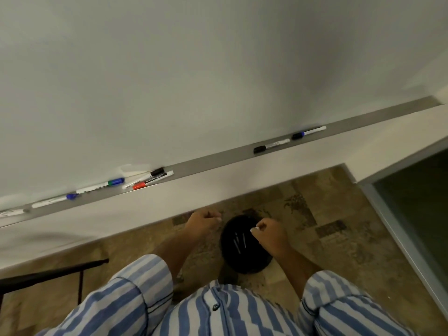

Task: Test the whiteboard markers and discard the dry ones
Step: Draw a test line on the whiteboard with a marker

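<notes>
**Whiteboard markers on the tray, a few in the bin**

Whiteboard markers lie along the grey tray [218, 154] at the foot of the whiteboard [194, 69]; this head view is the only one I have. Toward the tray's left end sits a cluster: a red-capped marker [152, 180] at the tray's front edge, a black-capped marker [145, 177] just behind it and seemingly touching it, and a green-and-blue-ended marker [100, 186] further left against the board. Left of that lies a blue-capped marker [54, 201], and at the far left end another marker [13, 212] shows, too blurred to tell its colour. Toward the tray's right end, well apart from the cluster, lie a second black-capped marker [271, 145] and a dark-blue-capped marker [309, 132], end to end and nearly touching.

Below the ledge, on the patterned floor [315, 214], stands a black bin [244, 263] with a few thin pale sticks, probably markers, lying in it [240, 241].

My hands are apart, both low in front of me. My left hand [203, 221] has its fingers curled into a fist beside the bin, and I see nothing in it. My right hand [269, 232] is over the bin's rim, fingers curled; a small white bit shows at the fingertips, but I cannot tell whether it is something pinched or just my nails.

My striped sleeves [126, 299] fill the bottom of the view.
</notes>
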### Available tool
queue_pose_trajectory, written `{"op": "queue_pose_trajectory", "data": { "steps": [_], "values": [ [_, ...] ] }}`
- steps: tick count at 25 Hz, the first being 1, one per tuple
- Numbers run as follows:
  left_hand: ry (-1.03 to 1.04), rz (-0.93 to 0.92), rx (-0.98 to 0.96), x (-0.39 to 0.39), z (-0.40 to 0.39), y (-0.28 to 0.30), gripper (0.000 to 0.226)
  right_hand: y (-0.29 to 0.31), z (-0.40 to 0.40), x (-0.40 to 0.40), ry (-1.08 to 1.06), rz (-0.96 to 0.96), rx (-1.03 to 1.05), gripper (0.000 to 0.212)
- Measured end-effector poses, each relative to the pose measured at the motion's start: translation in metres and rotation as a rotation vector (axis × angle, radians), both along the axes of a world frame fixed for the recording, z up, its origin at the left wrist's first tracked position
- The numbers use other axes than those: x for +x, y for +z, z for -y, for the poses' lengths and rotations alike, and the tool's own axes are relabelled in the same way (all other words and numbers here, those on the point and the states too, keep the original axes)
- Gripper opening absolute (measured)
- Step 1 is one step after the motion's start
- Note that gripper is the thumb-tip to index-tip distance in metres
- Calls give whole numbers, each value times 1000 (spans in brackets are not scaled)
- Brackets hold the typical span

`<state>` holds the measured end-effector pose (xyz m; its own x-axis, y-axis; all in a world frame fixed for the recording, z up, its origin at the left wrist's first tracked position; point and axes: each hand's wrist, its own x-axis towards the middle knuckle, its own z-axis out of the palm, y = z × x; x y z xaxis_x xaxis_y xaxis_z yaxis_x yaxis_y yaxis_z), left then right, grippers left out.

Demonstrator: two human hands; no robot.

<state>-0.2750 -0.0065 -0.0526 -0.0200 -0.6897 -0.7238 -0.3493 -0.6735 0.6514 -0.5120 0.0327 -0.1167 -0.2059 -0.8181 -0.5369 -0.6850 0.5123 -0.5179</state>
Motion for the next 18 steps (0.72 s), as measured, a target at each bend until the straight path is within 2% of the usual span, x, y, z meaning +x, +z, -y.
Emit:
{"op": "queue_pose_trajectory", "data": {
  "steps": [4, 10, 18],
  "values": [
    [-26, -11, 21, -8, -3, 0, 20, -2, 1, -7, -21, 0, 25, 22],
    [-57, 5, 23, -22, -3, 6, 26, 2, -4, -12, -43, 69, -20, 14],
    [-67, -25, -77, -12, 4, 17, 17, 9, 7, 3, -107, 141, -157, 13]
  ]
}}
